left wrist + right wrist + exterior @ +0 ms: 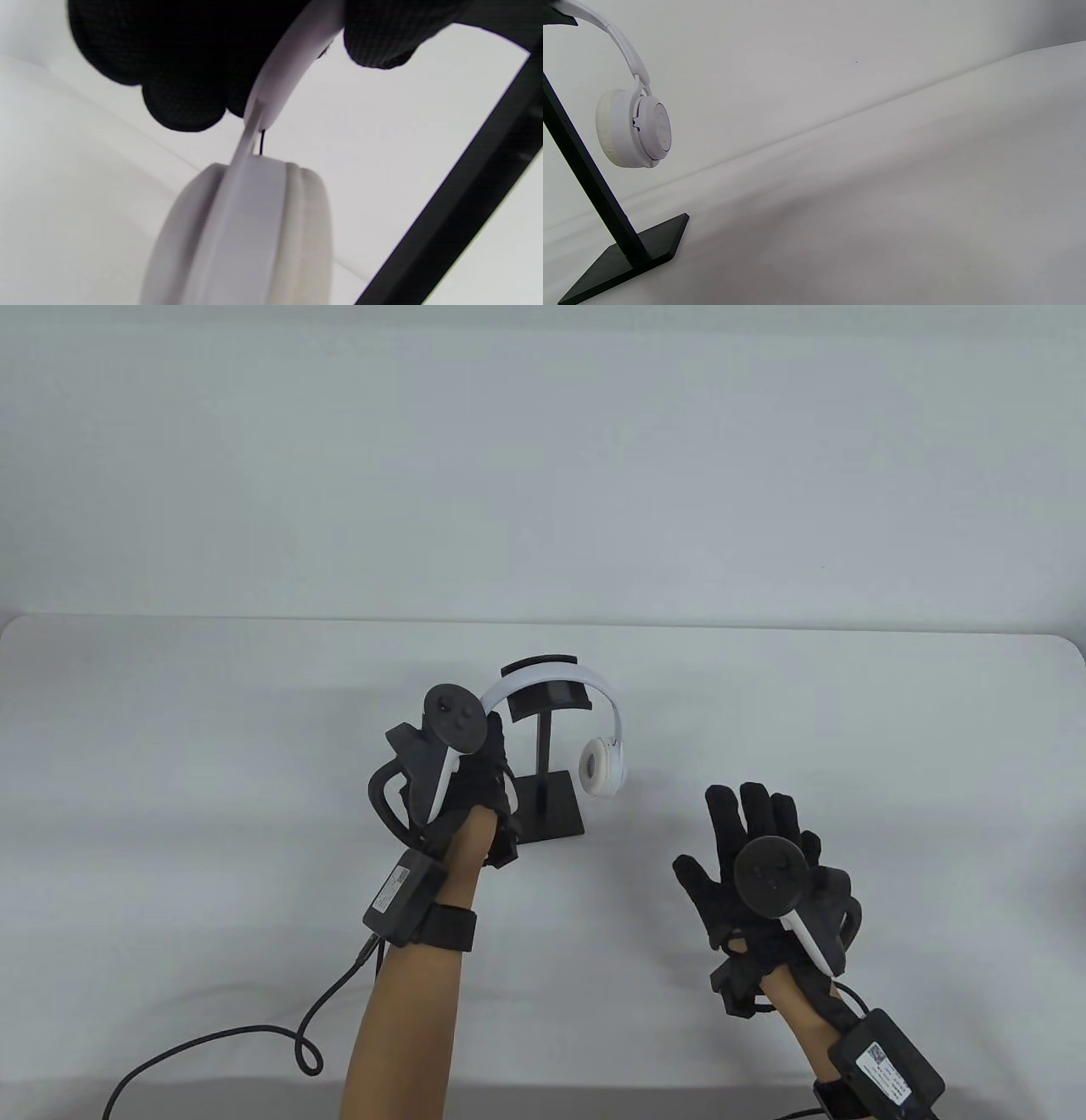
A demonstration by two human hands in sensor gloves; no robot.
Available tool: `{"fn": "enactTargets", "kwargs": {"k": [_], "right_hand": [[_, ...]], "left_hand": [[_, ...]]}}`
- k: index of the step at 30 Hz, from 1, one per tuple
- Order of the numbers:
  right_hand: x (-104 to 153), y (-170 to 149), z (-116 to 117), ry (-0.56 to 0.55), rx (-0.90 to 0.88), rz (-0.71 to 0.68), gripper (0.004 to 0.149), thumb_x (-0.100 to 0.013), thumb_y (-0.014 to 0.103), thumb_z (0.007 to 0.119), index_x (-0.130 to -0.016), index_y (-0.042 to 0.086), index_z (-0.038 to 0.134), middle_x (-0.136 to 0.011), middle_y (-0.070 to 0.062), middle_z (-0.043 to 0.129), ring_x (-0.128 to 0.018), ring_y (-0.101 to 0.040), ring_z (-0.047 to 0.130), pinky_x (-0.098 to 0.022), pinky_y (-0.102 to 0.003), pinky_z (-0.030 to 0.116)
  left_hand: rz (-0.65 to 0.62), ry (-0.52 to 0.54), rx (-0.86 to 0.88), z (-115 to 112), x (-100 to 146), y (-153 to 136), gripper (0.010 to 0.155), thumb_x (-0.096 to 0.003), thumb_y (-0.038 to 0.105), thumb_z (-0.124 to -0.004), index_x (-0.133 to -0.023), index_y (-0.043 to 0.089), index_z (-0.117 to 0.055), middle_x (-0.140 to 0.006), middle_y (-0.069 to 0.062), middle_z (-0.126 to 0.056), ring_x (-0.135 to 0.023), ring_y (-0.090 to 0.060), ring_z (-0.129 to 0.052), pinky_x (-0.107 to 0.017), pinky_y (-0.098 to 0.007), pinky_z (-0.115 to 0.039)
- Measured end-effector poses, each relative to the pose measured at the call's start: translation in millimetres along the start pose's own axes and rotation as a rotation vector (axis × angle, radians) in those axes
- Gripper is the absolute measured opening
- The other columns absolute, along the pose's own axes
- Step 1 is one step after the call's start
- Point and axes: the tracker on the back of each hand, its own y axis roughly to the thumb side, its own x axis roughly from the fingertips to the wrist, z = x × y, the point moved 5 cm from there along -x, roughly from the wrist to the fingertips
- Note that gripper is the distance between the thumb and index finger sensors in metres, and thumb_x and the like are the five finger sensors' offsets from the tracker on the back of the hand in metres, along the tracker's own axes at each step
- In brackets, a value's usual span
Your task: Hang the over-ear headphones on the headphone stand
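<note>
White over-ear headphones (604,763) lie with their band over the top of a black headphone stand (543,746) in the middle of the table. My left hand (488,755) grips the band's left side just above the left ear cup (250,237), with fingers (186,101) on one side and one finger on the other. The stand's post (458,212) runs beside that cup. My right hand (751,831) is open with fingers spread, empty, right of the stand and below the right ear cup (634,129). The stand's base (628,258) rests flat on the table.
The white table (254,814) meets a white wall behind the stand. A black cable (254,1044) from my left wrist loops over the table at the front left.
</note>
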Motion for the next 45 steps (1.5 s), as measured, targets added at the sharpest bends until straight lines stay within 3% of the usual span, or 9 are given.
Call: {"fn": "enactTargets", "kwargs": {"k": [12,24,32,36,40,45], "right_hand": [[1,-1,0,0.002,-0.008,0.007,0.082,-0.035,0.074,0.060,-0.101,0.054,0.015,-0.116,0.012,0.011,-0.112,-0.026,0.015,-0.078,-0.061,0.023],[1,-1,0,0.003,-0.007,0.007,0.082,-0.036,0.074,0.061,-0.101,0.054,0.015,-0.116,0.012,0.011,-0.112,-0.026,0.014,-0.078,-0.061,0.024],[4,2,0,0.001,-0.006,-0.006,0.082,-0.035,0.074,0.061,-0.101,0.054,0.015,-0.116,0.012,0.011,-0.112,-0.025,0.015,-0.078,-0.061,0.024],[5,2,0,-0.005,-0.002,-0.012,0.082,-0.035,0.074,0.061,-0.101,0.054,0.016,-0.116,0.012,0.011,-0.112,-0.025,0.015,-0.078,-0.061,0.024],[7,5,1,-0.005,0.004,-0.025,0.082,-0.035,0.074,0.061,-0.101,0.055,0.016,-0.116,0.012,0.011,-0.112,-0.025,0.015,-0.078,-0.061,0.023],[11,9,5,0.006,0.013,-0.043,0.082,-0.035,0.074,0.061,-0.101,0.054,0.016,-0.116,0.012,0.012,-0.112,-0.025,0.015,-0.078,-0.061,0.024]], "left_hand": [[-0.005,-0.032,0.003,-3,0,0,0.058,-0.0455,0.054,-0.068,-0.098,0.033,-0.054,-0.090,0.002,-0.080,-0.076,-0.030,-0.088,-0.053,-0.048,-0.073],[-0.089,-0.082,0.022,1,13,1,0.080,-0.0421,0.058,-0.072,-0.109,0.037,-0.034,-0.113,0.000,-0.053,-0.101,-0.037,-0.061,-0.068,-0.059,-0.054],[-0.195,-0.094,0.068,29,55,0,0.084,-0.0429,0.062,-0.068,-0.110,0.035,-0.026,-0.118,-0.002,-0.039,-0.107,-0.041,-0.045,-0.071,-0.063,-0.042],[-0.267,-0.084,0.057,41,90,-1,0.083,-0.0433,0.064,-0.065,-0.111,0.036,-0.025,-0.119,-0.001,-0.035,-0.108,-0.042,-0.039,-0.072,-0.064,-0.038],[-0.314,-0.151,0.036,33,122,-4,0.083,-0.0438,0.067,-0.062,-0.111,0.038,-0.022,-0.120,0.000,-0.027,-0.110,-0.041,-0.028,-0.072,-0.065,-0.031],[-0.331,-0.241,-0.012,6,151,-16,0.084,-0.0436,0.070,-0.059,-0.111,0.041,-0.019,-0.120,0.002,-0.019,-0.110,-0.041,-0.018,-0.072,-0.065,-0.023]]}}
